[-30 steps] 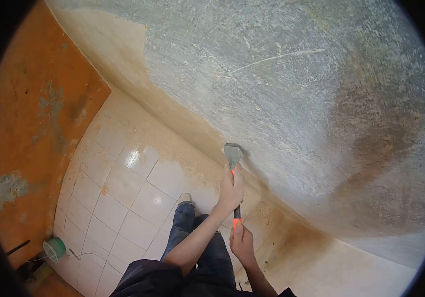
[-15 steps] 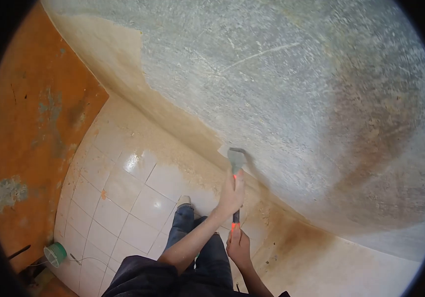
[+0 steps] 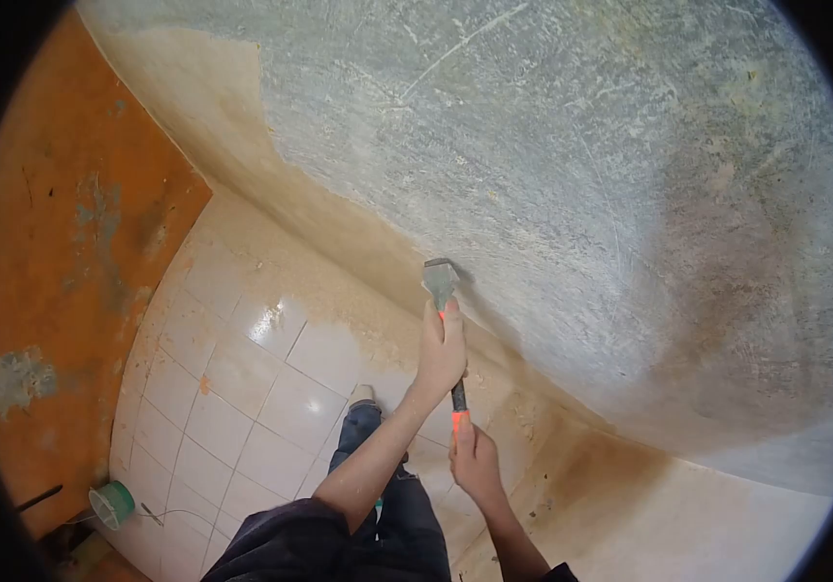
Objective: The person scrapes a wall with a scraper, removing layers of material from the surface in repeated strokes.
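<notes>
A long-handled scraper (image 3: 441,280) with a wide metal head and a black and orange handle has its blade at the grey-white wall (image 3: 552,194), by the edge of the beige strip along the wall's base. My left hand (image 3: 443,351) is wrapped round the handle just below the head. Lower down, my right hand (image 3: 476,464) grips the orange end of the same handle.
White floor tiles (image 3: 213,427) carry beige dust. An orange wall (image 3: 58,242) with worn grey patches stands at the left. A green container (image 3: 112,504) with a wire lies at the lower left. My shoe (image 3: 362,395) is on the tiles.
The scraper's head has moved up and to the left along the wall's lower edge. Both my hands have moved upward with the handle, keeping their grip.
</notes>
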The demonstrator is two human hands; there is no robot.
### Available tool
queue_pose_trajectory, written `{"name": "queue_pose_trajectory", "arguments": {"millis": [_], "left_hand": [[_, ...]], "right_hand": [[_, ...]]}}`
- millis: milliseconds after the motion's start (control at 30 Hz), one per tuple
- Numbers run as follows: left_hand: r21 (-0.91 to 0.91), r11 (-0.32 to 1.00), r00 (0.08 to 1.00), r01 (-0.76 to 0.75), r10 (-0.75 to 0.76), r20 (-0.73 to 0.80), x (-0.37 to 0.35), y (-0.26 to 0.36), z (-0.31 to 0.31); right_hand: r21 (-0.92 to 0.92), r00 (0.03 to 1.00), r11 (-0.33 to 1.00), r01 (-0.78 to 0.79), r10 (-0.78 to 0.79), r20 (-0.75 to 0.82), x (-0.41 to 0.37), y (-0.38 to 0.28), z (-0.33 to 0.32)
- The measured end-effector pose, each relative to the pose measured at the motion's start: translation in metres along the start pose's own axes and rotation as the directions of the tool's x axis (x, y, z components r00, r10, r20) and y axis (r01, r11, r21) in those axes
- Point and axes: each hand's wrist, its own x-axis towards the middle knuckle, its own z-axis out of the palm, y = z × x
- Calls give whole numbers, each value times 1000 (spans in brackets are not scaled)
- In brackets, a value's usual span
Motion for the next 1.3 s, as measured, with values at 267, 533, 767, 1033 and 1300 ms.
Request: {"name": "queue_pose_trajectory", "arguments": {"millis": [267, 533, 767, 1033, 1300], "left_hand": [[-46, 999, 996, -6, 2, -92, 9, 16, -6], [-88, 995, 999, 40, -37, 34, 0, 5, -6], [-131, 989, 997, 74, -71, 28, 5, 23, -12], [-141, 988, 998, 55, -52, 25, -1, 11, -5], [-127, 987, 994, 94, -87, 59, -2, 14, -5]], "right_hand": [[-67, 995, 994, 85, -82, 50, 24, -23, -1], [12, 996, 996, 86, -86, -20, 1, 5, 14], [31, 998, 997, 67, -68, 17, 7, 1, 15], [-2, 998, 998, 56, -56, 6, -1, -10, 6], [25, 999, 999, 41, -42, 17, -8, -5, 10]]}}
